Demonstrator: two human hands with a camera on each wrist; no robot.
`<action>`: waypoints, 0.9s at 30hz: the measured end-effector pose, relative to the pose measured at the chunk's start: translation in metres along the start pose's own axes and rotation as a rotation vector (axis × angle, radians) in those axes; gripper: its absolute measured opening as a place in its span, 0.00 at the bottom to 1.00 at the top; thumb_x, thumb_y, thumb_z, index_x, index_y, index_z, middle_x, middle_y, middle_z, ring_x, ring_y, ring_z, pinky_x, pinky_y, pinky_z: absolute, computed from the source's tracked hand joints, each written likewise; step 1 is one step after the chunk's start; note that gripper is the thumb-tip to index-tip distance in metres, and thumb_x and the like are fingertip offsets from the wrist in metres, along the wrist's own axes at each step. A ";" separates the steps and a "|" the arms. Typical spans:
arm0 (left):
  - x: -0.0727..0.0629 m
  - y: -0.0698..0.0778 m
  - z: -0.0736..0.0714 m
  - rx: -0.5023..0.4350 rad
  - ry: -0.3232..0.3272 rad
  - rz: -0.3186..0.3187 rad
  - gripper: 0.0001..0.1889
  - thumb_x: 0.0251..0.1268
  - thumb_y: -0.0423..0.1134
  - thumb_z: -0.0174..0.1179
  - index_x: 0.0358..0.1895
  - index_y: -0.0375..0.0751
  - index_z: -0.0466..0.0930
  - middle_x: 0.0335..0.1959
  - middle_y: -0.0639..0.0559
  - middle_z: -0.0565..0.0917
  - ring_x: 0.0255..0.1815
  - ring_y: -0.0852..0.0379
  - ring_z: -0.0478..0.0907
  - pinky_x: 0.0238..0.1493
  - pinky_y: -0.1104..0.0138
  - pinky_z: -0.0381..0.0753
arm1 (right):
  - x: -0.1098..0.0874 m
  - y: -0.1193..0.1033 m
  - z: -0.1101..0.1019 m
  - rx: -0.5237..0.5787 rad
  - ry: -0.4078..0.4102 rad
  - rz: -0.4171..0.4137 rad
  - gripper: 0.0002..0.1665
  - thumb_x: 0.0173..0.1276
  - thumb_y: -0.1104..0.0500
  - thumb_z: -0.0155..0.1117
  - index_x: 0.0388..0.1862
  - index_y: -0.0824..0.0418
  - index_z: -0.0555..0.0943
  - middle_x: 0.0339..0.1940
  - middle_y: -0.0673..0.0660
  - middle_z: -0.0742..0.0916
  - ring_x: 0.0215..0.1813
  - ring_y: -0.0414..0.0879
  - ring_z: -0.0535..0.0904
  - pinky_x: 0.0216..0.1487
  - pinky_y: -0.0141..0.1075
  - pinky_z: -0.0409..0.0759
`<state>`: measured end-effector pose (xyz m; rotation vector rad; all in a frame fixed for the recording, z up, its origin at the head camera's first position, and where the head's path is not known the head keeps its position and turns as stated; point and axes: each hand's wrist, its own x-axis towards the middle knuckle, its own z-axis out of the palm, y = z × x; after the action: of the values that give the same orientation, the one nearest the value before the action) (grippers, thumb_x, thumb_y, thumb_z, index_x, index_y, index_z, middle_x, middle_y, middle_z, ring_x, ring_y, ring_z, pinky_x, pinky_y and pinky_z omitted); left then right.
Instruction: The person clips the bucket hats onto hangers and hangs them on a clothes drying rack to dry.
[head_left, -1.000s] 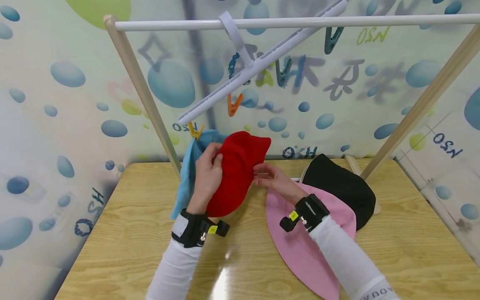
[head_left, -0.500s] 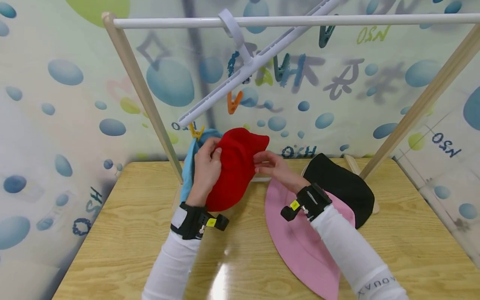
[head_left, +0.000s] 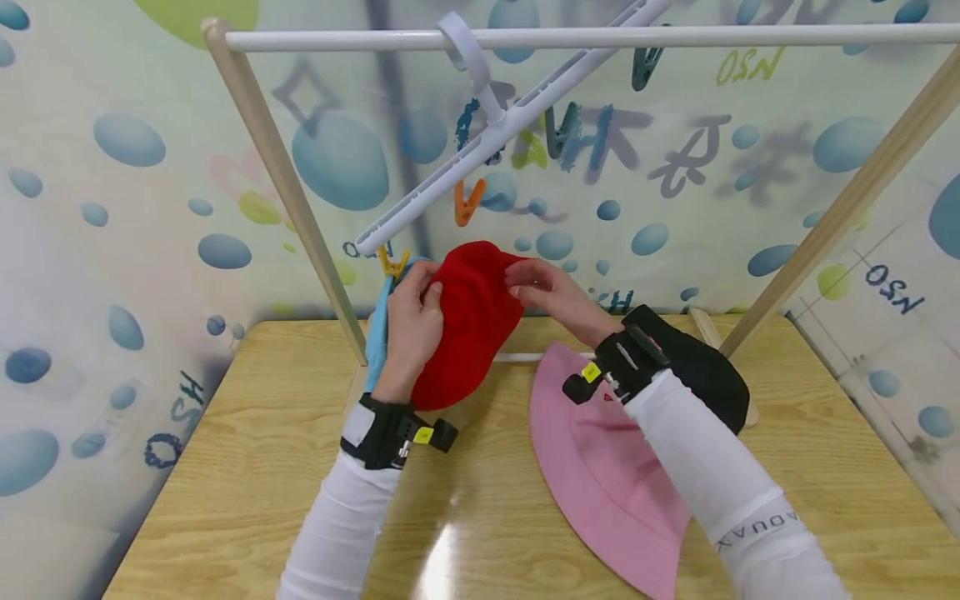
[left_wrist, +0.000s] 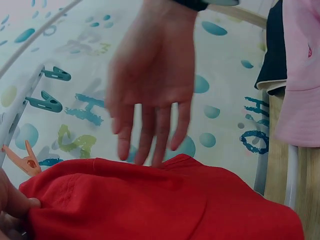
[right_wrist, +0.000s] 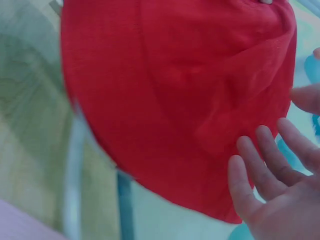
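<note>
My left hand [head_left: 415, 327] pinches the edge of a red cloth bucket hat [head_left: 474, 333] between thumb and fingers, holding it up below the white hanger [head_left: 498, 133]. At the hat's right edge is my right hand [head_left: 552, 293], its fingers loosely spread; in the right wrist view the fingertips [right_wrist: 245, 145] lie at the red cloth without closing on it. Behind my left hand, a light blue cloth hat [head_left: 378, 333] hangs from a yellow clip [head_left: 393, 263], mostly hidden. An orange clip [head_left: 467, 204] on the hanger is just above the red hat.
The hanger hooks over a white rail [head_left: 337, 41] on wooden posts and slants. Two green clips hang on its far half, one being the dark green clip [head_left: 561, 129]. A pink bucket hat [head_left: 592, 467] and a black hat [head_left: 708, 371] lie on the wooden table [head_left: 247, 467].
The red hat has risen slightly toward the hanger. My right hand has moved up along its edge to the upper right. My left hand keeps its hold.
</note>
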<state>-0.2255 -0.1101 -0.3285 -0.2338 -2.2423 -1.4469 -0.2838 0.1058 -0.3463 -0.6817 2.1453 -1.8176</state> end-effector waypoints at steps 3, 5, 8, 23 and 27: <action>0.001 0.001 0.000 0.003 0.004 -0.003 0.10 0.71 0.25 0.46 0.47 0.31 0.76 0.35 0.40 0.79 0.34 0.46 0.72 0.37 0.60 0.71 | 0.011 -0.013 -0.003 -0.022 -0.011 -0.011 0.23 0.73 0.62 0.51 0.63 0.70 0.66 0.60 0.65 0.74 0.61 0.57 0.70 0.62 0.50 0.68; 0.001 0.001 0.000 0.005 0.008 -0.003 0.10 0.71 0.25 0.46 0.47 0.31 0.76 0.34 0.40 0.79 0.34 0.46 0.72 0.37 0.60 0.71 | 0.018 -0.023 -0.005 -0.027 -0.015 -0.011 0.23 0.74 0.62 0.50 0.64 0.69 0.65 0.61 0.64 0.74 0.61 0.57 0.70 0.63 0.48 0.68; 0.000 0.000 0.000 0.006 0.014 0.002 0.10 0.71 0.25 0.47 0.47 0.31 0.77 0.33 0.40 0.79 0.33 0.46 0.72 0.36 0.61 0.70 | 0.029 -0.038 -0.008 -0.038 -0.022 -0.026 0.23 0.75 0.62 0.49 0.66 0.68 0.65 0.63 0.64 0.73 0.63 0.58 0.68 0.63 0.47 0.68; -0.002 -0.001 -0.003 0.003 0.013 0.015 0.10 0.71 0.25 0.47 0.48 0.31 0.77 0.33 0.40 0.79 0.31 0.47 0.72 0.35 0.61 0.71 | 0.064 -0.088 0.010 0.105 0.000 -0.183 0.24 0.77 0.66 0.45 0.70 0.63 0.64 0.66 0.60 0.71 0.65 0.49 0.66 0.64 0.45 0.66; -0.001 -0.004 -0.004 0.009 0.018 0.022 0.10 0.71 0.25 0.46 0.47 0.31 0.77 0.36 0.40 0.81 0.34 0.46 0.73 0.37 0.60 0.72 | 0.065 -0.084 0.014 0.142 0.059 -0.200 0.20 0.76 0.66 0.47 0.66 0.64 0.67 0.60 0.61 0.77 0.61 0.50 0.71 0.63 0.46 0.68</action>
<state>-0.2248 -0.1158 -0.3311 -0.2404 -2.2248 -1.4215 -0.3171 0.0519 -0.2595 -0.8444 2.0218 -2.0928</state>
